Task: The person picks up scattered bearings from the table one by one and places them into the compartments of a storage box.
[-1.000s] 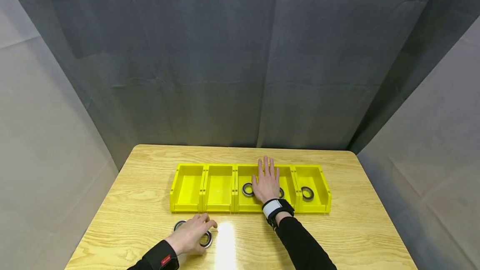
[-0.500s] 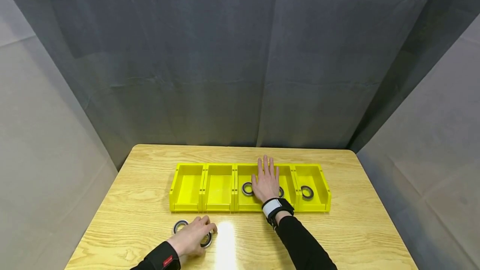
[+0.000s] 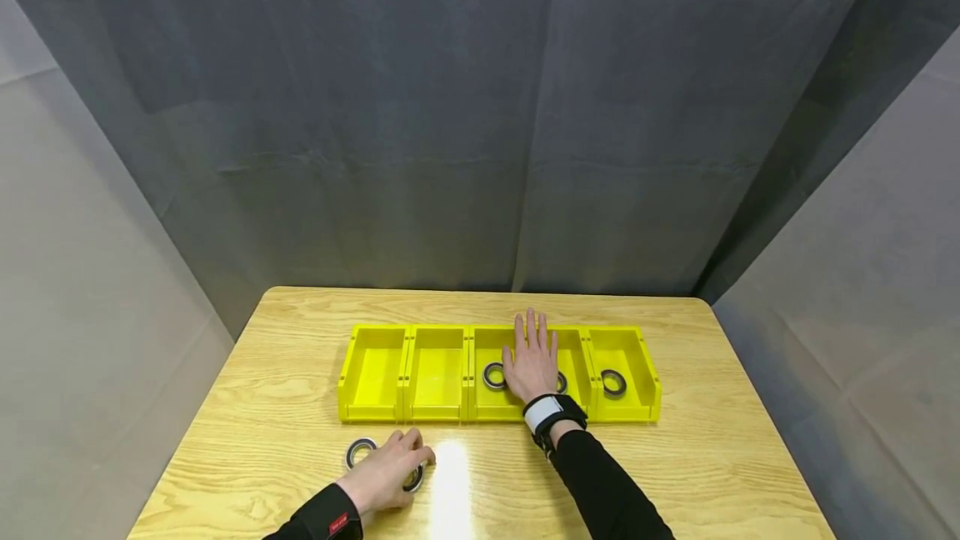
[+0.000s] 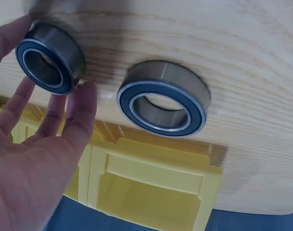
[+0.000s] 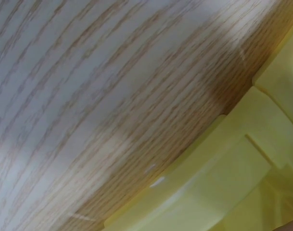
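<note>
At the table's near side: left hand, gripping one bearing between thumb and fingers, covering slightly more of it than a second ago; red tag on dark wristband, lettering too small to read. Just beside: second bearing. Beyond: right hand, fingers straight, place unchanged, over yellow bins; three further bearings inside.

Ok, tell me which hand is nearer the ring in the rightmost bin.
Right. The right hand is over the bins, left of that ring; the left hand is farther left, in front of them.
</note>
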The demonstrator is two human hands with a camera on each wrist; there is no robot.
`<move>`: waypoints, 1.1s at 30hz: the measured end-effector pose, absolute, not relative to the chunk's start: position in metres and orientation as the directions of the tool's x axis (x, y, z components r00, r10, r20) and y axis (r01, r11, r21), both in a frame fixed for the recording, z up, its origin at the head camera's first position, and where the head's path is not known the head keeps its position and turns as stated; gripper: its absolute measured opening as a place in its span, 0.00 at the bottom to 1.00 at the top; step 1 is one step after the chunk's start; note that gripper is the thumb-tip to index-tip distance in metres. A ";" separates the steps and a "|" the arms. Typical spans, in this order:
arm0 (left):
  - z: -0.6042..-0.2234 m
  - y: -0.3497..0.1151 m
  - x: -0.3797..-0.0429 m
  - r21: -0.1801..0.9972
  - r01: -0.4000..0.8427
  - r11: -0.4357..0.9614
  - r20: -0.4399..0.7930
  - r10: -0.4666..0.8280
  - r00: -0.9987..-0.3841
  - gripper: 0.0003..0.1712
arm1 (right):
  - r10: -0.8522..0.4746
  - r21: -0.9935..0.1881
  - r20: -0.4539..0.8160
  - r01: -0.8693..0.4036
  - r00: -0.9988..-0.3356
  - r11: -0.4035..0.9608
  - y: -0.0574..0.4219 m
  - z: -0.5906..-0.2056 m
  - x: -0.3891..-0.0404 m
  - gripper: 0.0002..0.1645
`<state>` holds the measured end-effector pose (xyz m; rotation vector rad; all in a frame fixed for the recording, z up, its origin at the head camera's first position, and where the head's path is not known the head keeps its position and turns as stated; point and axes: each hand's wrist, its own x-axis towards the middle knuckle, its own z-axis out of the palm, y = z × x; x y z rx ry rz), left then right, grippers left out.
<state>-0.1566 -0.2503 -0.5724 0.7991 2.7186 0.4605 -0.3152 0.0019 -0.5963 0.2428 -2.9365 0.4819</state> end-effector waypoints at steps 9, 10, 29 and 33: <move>-0.570 -0.250 -0.156 0.327 0.467 0.821 -0.183 0.540 -0.821 0.28 | -0.135 -0.313 0.180 -0.187 -0.974 0.931 0.002 -0.594 -0.316 0.38; -0.570 -0.250 -0.156 0.330 0.468 0.820 -0.181 0.541 -0.821 0.28 | -0.135 -0.317 0.180 -0.187 -0.974 0.930 0.002 -0.595 -0.316 0.38; -0.569 -0.249 -0.155 0.342 0.425 0.838 -0.144 0.494 -0.858 0.25 | -0.131 -0.316 0.170 -0.180 -0.977 0.931 0.001 -0.596 -0.317 0.38; -0.566 -0.249 -0.159 0.345 0.407 0.846 -0.156 0.479 -0.864 0.26 | -0.127 -0.314 0.170 -0.176 -0.977 0.933 0.001 -0.597 -0.317 0.38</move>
